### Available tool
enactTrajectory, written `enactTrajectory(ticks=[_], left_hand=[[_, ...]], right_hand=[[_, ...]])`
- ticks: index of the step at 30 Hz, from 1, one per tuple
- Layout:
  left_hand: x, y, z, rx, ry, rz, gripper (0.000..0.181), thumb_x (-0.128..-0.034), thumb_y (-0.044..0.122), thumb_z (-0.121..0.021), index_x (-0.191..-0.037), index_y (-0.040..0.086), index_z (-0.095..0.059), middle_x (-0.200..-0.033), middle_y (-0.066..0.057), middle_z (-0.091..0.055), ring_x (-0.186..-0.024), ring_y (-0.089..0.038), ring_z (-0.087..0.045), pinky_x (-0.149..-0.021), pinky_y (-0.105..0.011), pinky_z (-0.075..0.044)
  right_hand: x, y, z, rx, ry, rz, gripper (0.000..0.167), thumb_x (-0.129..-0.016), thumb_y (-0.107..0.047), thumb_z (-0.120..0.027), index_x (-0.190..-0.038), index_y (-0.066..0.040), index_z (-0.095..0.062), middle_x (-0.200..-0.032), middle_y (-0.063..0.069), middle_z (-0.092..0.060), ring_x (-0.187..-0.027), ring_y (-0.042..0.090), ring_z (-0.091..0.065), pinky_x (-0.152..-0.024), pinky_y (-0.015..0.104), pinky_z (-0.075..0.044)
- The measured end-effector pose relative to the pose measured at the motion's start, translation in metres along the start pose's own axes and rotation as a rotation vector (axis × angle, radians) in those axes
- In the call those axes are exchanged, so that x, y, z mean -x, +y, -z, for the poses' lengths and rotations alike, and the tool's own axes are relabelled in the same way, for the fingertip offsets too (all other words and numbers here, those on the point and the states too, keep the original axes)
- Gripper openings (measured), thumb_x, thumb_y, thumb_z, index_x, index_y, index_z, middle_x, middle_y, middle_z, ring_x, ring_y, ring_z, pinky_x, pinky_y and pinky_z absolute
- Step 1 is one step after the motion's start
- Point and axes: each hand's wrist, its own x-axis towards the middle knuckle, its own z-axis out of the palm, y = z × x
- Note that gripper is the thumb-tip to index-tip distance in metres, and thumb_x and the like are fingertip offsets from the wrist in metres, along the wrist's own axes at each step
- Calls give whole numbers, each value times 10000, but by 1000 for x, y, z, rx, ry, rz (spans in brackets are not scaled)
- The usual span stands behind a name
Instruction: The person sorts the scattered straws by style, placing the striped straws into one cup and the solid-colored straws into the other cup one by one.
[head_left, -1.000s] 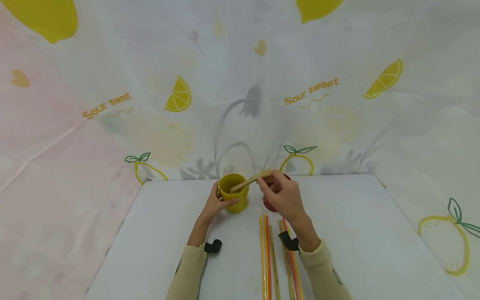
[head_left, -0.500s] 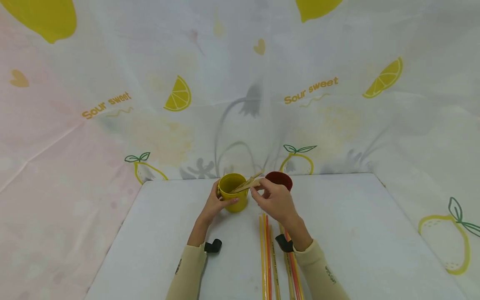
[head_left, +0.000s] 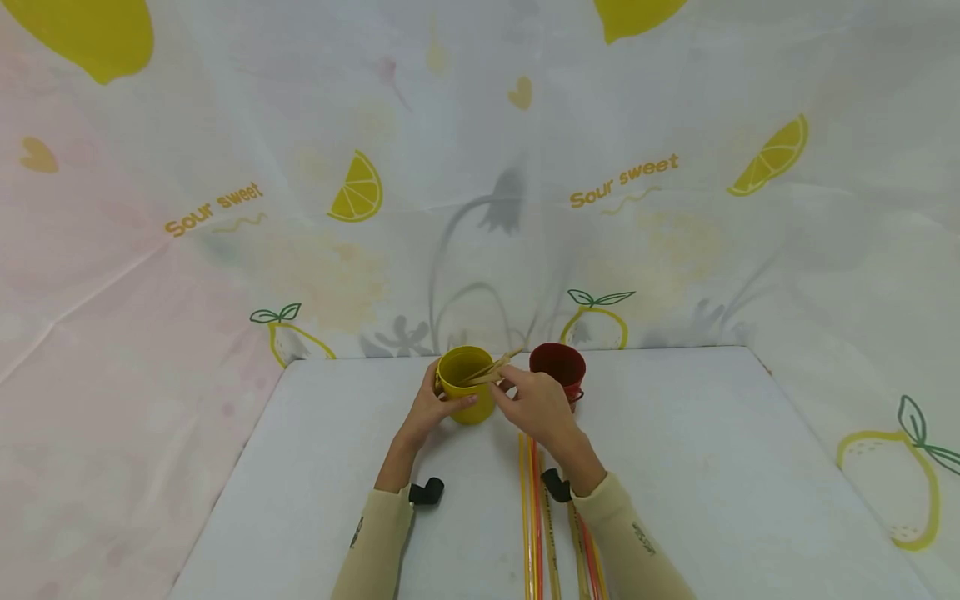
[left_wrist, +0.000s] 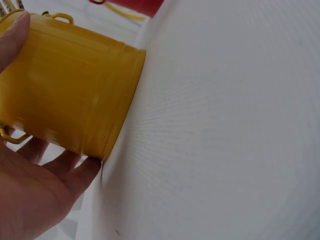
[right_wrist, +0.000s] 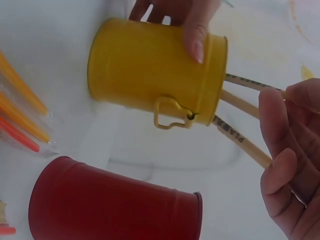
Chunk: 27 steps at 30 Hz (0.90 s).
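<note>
My left hand holds a small yellow metal bucket upright on the table, thumb across its front and fingers around the far side. In the left wrist view the fingertips reach low on the bucket, by its base. Several slim paper-wrapped straws, some with dark print, lean out of the bucket's mouth. At their outer ends is my right hand, its thumb and fingers pinching them; the exact grip is partly hidden. A red bucket stands just right of the yellow one, untouched.
Long straws lie in two groups on the white table, in front of the buckets: yellow and red ones in clear wrap and paper-wrapped ones. My right forearm passes over the right group. A lemon-print cloth hangs behind the table.
My right hand has moved left and slightly down toward the yellow bucket, with the paper-wrapped straws. The red bucket is now less covered. My left hand and the yellow bucket have stayed put.
</note>
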Motion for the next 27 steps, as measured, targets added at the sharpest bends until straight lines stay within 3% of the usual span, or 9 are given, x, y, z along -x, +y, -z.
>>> enactTrajectory(ticks=[4,6,14,19,27], left_hand=[[6,16,-1,-15,-22,-2,874,-813,96,-809,-1507,82,-278,-1449,-147,-412,-1318,-349,-406,-1095,-559,-288],[6,18,-1,-20,-34,0,881,-821,84,-797,-1515,56,-255,-1459,-173,-392,-1325,-370,-393,-1096,-564,-287],[-2,-4,1,-6,-16,2,892,-812,93,-816,-1517,153,-272,-1461,-109,-401,-1330,-316,-395,-1108,-532,-282],[-1,-7,1,-4,5,-10,872,-799,111,-832,-1493,186,-310,-1435,-76,-433,-1309,-296,-422,-1101,-531,-292],[-3,-5,2,5,-33,-7,901,-821,29,-784,-1530,88,-232,-1481,-179,-372,-1352,-381,-363,-1117,-571,-243]], right_hand=[[-2,-2,-4,32,0,3,36,-894,-163,-700,-900,-129,-691,-726,-33,-706,-460,42,-480,-414,176,-352],[-3,-4,-5,36,-4,-1,37,-895,-163,-704,-899,-128,-693,-720,-36,-698,-470,45,-486,-423,176,-361],[0,-7,-3,58,-27,-40,117,-891,-204,-719,-978,-125,-717,-746,-41,-701,-511,62,-551,-448,175,-394],[4,-3,3,22,-78,-67,173,-886,-206,-732,-1035,-119,-726,-752,-55,-703,-538,61,-574,-473,186,-421],[12,1,18,-98,-200,-127,144,-893,-208,-737,-1017,-134,-732,-747,-90,-691,-539,11,-498,-500,210,-441]])
